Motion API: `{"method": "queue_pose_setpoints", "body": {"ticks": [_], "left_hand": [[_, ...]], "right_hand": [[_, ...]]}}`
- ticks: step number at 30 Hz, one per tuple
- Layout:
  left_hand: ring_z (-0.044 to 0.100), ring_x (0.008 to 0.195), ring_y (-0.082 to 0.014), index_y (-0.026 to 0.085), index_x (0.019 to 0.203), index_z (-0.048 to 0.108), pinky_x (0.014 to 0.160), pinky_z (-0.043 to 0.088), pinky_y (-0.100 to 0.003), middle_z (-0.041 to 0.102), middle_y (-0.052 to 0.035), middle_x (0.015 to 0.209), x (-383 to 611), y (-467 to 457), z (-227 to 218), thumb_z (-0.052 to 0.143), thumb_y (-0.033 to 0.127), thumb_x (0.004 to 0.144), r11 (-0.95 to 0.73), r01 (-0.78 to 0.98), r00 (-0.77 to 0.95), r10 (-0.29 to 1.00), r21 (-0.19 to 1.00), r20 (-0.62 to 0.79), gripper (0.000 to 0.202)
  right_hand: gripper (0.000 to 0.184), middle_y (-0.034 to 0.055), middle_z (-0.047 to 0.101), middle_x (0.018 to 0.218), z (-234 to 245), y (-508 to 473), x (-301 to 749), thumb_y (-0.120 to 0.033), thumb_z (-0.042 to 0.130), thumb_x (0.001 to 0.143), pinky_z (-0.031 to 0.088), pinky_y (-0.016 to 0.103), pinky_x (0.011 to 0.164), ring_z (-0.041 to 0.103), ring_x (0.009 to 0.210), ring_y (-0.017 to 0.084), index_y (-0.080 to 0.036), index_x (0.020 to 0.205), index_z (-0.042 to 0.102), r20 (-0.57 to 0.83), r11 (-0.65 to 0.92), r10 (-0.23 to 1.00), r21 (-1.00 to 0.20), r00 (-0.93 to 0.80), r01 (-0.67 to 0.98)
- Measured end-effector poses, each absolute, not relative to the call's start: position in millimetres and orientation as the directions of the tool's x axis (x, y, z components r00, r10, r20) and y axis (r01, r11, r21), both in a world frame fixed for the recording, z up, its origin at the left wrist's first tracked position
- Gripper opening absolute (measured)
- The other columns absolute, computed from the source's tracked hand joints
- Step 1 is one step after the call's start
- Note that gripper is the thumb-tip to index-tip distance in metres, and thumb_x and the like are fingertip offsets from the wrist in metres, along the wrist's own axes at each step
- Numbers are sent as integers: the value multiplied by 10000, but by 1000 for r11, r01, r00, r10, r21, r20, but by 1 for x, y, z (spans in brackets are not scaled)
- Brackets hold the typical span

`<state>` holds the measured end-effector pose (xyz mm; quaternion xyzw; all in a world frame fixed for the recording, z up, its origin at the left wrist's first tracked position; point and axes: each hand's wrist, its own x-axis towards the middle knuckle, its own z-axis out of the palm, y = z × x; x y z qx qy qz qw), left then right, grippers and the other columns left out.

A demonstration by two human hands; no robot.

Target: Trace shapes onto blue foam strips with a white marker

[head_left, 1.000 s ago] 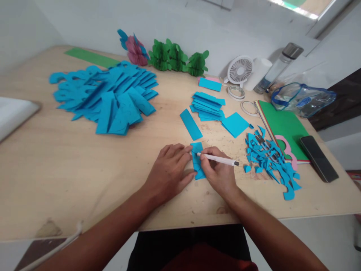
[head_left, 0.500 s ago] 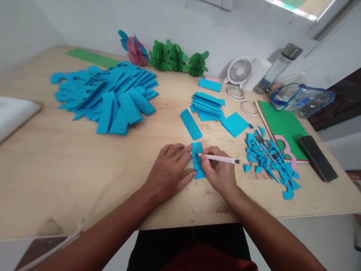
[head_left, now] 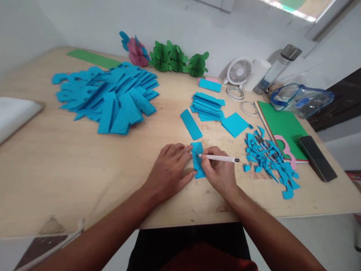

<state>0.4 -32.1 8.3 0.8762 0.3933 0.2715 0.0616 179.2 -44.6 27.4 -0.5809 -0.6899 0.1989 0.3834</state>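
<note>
A small folded blue paper piece [head_left: 197,160] lies on the wooden table [head_left: 70,169] near its front edge. My left hand [head_left: 169,171] rests flat on the paper's left side, fingers stretched out, pinning it down. My right hand [head_left: 218,173] is closed around a white pen [head_left: 222,159], whose tip touches the blue paper. The paper's right edge is hidden under my right fingers.
A big heap of cut blue shapes [head_left: 109,96] lies at the back left, a stack of blue strips [head_left: 208,105] and a blue square [head_left: 235,124] beyond my hands, blue scraps with scissors [head_left: 267,158] to the right. Green paper pad [head_left: 283,126], phone [head_left: 317,158], fan [head_left: 239,70], bottle [head_left: 278,67], tape rolls [head_left: 236,92], pouch [head_left: 303,99].
The pen has shifted very slightly on the blue paper; both hands stay in place.
</note>
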Motion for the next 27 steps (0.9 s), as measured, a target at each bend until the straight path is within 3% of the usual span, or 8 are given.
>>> {"method": "queue_pose_setpoints", "body": {"ticks": [27], "left_hand": [[583, 1160, -351, 173, 1179, 625, 972, 479, -552, 683, -149, 1224, 0, -32, 9, 619, 285, 834, -667, 655, 529, 740, 354, 416, 363]], "right_hand": [[93, 10, 636, 678, 24, -45, 179, -273, 534, 850, 449, 250, 529, 564, 589, 143, -218, 786, 576, 201, 154, 979, -815, 23, 559]]}}
